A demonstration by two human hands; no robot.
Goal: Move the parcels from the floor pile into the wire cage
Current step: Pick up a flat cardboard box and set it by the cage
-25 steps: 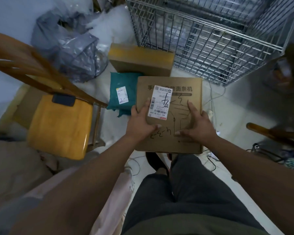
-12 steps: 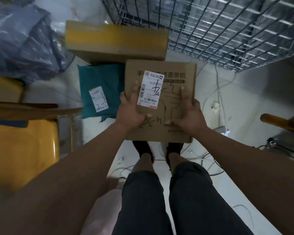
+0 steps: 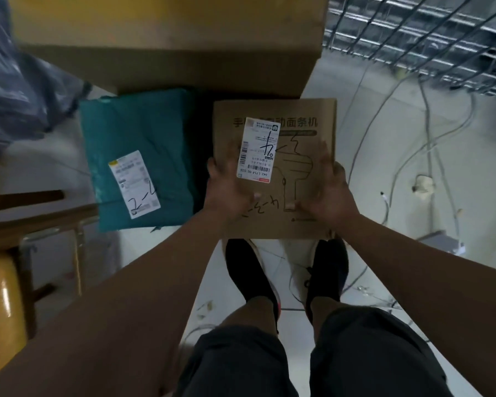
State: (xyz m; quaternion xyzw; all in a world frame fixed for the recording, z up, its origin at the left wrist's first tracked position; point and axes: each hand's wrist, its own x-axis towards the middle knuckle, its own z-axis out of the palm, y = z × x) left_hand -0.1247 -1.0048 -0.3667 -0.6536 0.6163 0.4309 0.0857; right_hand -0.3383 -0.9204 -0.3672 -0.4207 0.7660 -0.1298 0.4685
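Parcel (image 3: 295, 173), between left fingers (image 3: 216, 173), right fingers (image 3: 327, 164)

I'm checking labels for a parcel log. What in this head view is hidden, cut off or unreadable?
Head view:
The held box: print partly covered by its white label; side edges covered by the left hand and right hand.
The teal mailer: label text blurred, too small.
The large box: cut off by the top edge.
The wire cage: only a corner in frame; contents not visible.

Outstretched arms, left hand (image 3: 230, 186) and right hand (image 3: 328, 191) tight on cardboard box (image 3: 305, 130)
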